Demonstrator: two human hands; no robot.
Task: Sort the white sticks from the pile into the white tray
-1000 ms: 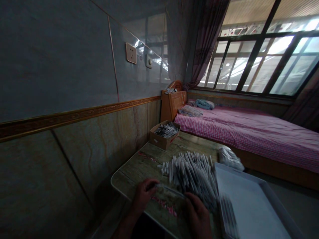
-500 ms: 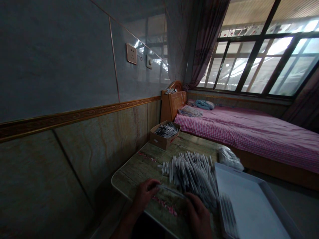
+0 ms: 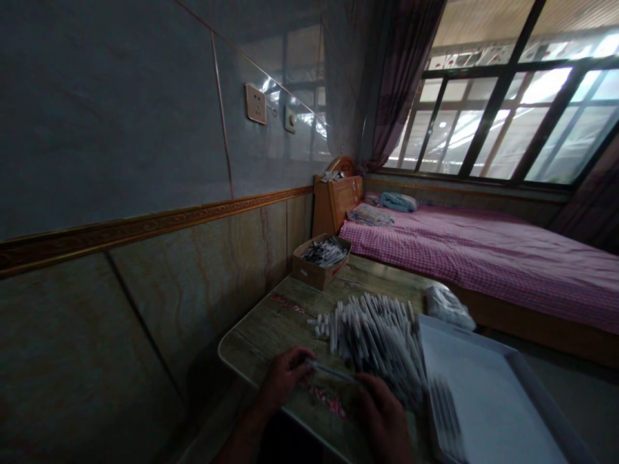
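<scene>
Over the near part of the table, my left hand (image 3: 287, 377) pinches one end of a slim pale pen (image 3: 333, 371). The fingers of my right hand (image 3: 382, 409) close on its other end, so it lies crosswise between both hands. Just beyond them is a heap of white and grey pens (image 3: 377, 335), with a few short white pieces, possibly caps (image 3: 322, 327), at its left side. To the right stands a shallow white tray (image 3: 493, 393) with several pens (image 3: 445, 412) lined up along its left wall. Fine detail is blurred.
A cardboard box (image 3: 314, 276) full of thin dark and pale pieces sits at the table's far left corner, near the wall. A clear plastic bag (image 3: 449, 308) lies behind the tray. Beyond the table (image 3: 251, 341) is a bed (image 3: 459, 251) with pink checked bedding.
Both hands keep hold of the pen and have barely shifted. The whole view has moved slightly.
</scene>
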